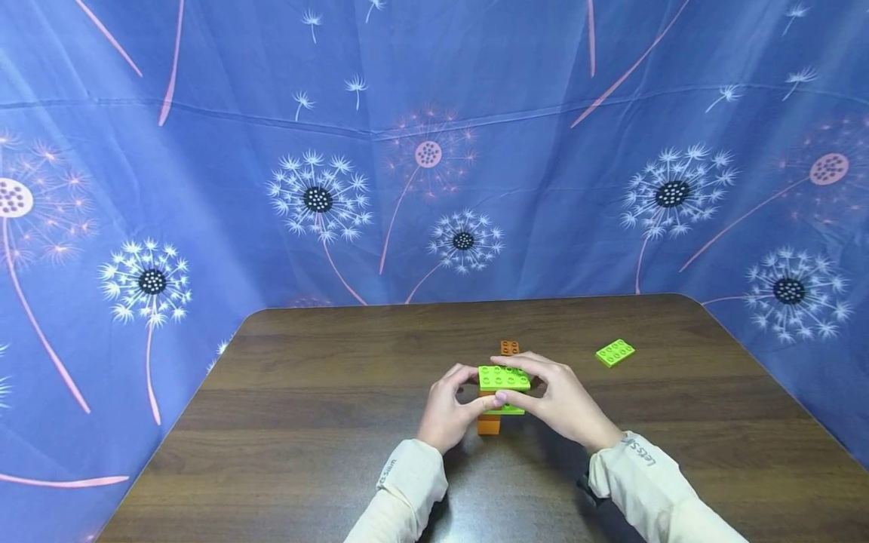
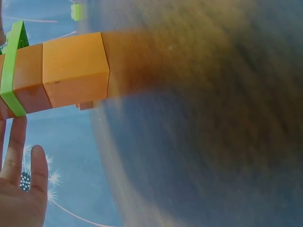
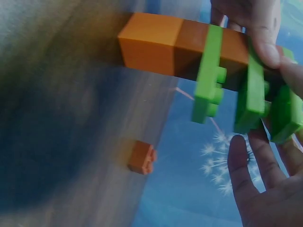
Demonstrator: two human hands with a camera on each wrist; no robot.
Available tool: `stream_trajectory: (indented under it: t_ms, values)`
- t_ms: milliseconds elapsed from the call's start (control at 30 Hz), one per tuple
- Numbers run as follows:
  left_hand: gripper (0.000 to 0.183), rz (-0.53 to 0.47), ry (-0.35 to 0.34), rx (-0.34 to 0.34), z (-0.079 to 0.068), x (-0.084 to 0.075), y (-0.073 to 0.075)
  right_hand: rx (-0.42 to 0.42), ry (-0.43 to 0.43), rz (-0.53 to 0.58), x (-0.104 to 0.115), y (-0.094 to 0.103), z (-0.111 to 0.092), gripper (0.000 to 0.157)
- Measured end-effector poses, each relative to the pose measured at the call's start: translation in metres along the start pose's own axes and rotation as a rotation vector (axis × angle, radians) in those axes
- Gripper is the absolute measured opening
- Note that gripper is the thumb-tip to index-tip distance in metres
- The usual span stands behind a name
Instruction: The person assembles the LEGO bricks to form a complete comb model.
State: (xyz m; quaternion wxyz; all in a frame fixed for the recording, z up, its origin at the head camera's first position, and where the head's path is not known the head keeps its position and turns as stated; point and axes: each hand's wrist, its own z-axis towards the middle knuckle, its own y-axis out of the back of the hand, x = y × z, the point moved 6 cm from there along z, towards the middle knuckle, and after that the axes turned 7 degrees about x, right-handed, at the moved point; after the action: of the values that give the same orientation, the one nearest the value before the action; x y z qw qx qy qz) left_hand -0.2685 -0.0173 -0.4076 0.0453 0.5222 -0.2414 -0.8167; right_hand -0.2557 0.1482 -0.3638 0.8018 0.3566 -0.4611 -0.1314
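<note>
On the table stands a tower of orange and brown toy building blocks (image 1: 489, 426) with green plates between them. Three green plates show in the right wrist view, jutting out to one side; the topmost plate (image 1: 504, 378) has studs on its upper face. My left hand (image 1: 444, 411) grips the upper tower from the left, thumb in front and fingers behind. From the right, my right hand (image 1: 566, 396) pinches the top plate between its thumb at the front and fingers at the back. The left wrist view shows the tower's orange base block (image 2: 75, 71).
A small orange brick (image 1: 510, 348) lies on the wooden table (image 1: 326, 377) behind the tower. Farther right is a loose green plate (image 1: 615, 352). A blue cloth (image 1: 543, 166) with a dandelion print hangs behind the table's far edge.
</note>
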Motion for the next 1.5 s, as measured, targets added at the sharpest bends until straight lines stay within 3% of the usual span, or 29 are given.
stream_trajectory:
  t_ms: [167, 367, 600, 733, 833, 933, 1033, 1133, 1500]
  values:
    - [0.034, -0.003, 0.013, 0.005, 0.0, -0.001, 0.0, -0.012, -0.033, 0.056, -0.014, 0.004, -0.005, 0.052]
    - [0.034, -0.045, 0.055, 0.02, -0.002, 0.0, -0.001, 0.085, -0.071, 0.12, -0.037, 0.009, -0.009, 0.054]
    - [0.034, -0.036, 0.042, 0.006, -0.002, -0.001, -0.001, 0.181, -0.106, 0.158, -0.056, 0.017, -0.005, 0.065]
    - [0.034, -0.041, 0.039, -0.002, -0.001, -0.001, 0.0, 0.25, -0.128, 0.272, -0.066, 0.015, 0.001, 0.066]
    - [0.034, -0.05, 0.044, -0.004, -0.001, 0.0, -0.001, 0.234, -0.173, 0.349, -0.078, 0.014, 0.003, 0.061]
    - [0.034, -0.048, 0.054, 0.001, -0.001, 0.001, -0.001, 0.147, -0.224, 0.285, -0.09, 0.016, 0.007, 0.054]
    - [0.034, -0.037, 0.055, 0.002, -0.001, 0.002, -0.002, 0.061, -0.262, 0.15, -0.099, 0.018, 0.014, 0.05]
    - [0.034, -0.034, 0.06, 0.005, -0.001, 0.003, -0.002, 0.013, -0.283, 0.055, -0.104, 0.016, 0.021, 0.049]
    - [0.034, -0.014, 0.057, 0.006, -0.001, 0.004, 0.0, 0.058, -0.35, -0.071, -0.113, -0.002, 0.044, 0.054]
